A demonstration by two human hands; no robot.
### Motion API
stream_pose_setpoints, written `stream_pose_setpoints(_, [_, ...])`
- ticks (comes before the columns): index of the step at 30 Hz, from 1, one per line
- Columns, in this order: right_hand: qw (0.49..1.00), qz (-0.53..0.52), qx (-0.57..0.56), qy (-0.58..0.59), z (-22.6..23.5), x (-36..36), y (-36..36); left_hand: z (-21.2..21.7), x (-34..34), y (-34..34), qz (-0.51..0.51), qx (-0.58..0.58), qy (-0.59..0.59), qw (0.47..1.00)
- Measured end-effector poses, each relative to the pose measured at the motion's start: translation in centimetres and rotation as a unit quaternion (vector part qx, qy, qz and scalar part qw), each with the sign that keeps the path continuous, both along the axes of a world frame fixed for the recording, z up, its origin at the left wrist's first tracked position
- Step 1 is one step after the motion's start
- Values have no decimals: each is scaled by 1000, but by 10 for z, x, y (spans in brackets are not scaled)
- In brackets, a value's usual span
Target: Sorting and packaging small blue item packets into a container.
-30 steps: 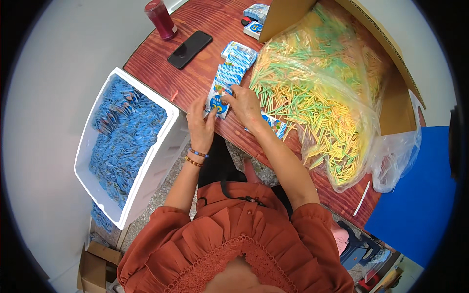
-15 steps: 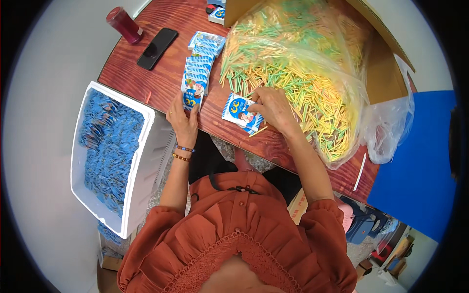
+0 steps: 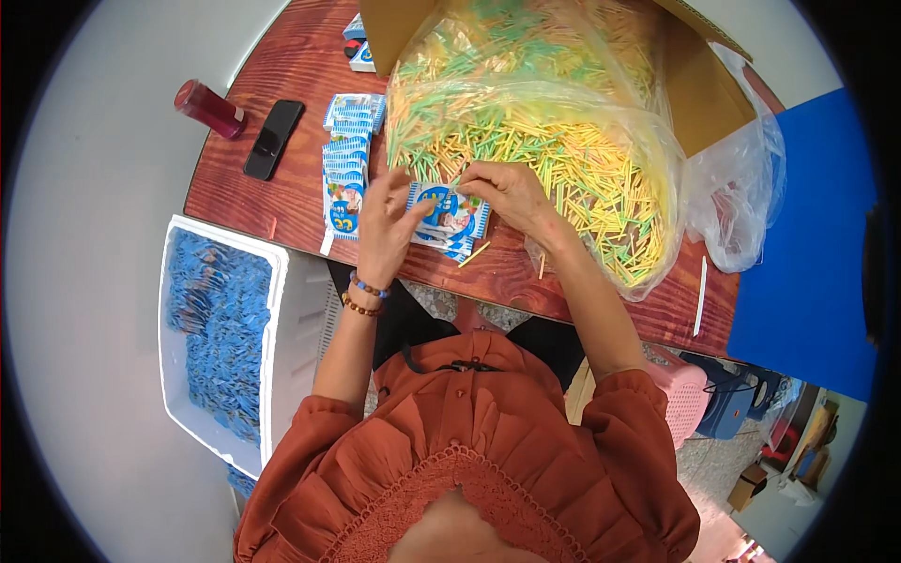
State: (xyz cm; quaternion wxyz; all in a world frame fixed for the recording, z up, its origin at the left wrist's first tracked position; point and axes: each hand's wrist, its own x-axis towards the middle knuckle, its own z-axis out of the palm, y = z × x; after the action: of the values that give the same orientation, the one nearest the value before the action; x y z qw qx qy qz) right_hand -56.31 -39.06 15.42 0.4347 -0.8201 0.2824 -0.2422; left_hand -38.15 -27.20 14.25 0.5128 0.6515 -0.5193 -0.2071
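Her left hand (image 3: 387, 225) rests on the small blue-and-white packet (image 3: 449, 212), fingers loosely spread; the right hand (image 3: 507, 192) pinches its top edge at two o'clock. The packet lies flat on the counter (image 3: 582, 291) — light, thin, probably slippery — best gripped by its edges. Coloured sticks (image 3: 582, 178) sit bagged just beyond.

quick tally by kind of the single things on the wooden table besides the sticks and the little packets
phone: 1
red bottle: 1
cardboard box: 1
clear plastic bag lining it: 1
loose white stick at the table's right end: 1
Total: 5
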Motion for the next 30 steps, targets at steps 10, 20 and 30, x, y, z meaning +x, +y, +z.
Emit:
stream_pose_setpoints(10, [927,-73,327,-168,-11,-29,32,-11,-45,-16,-48,17,413,909])
stream_pose_setpoints(20, [905,-190,294,-244,-20,-47,51,-18,-73,-20,-12,37,437,898])
stream_pose_setpoints(30, [924,-213,152,-280,-12,-83,48,-28,-69,-19,-42,57,484,872])
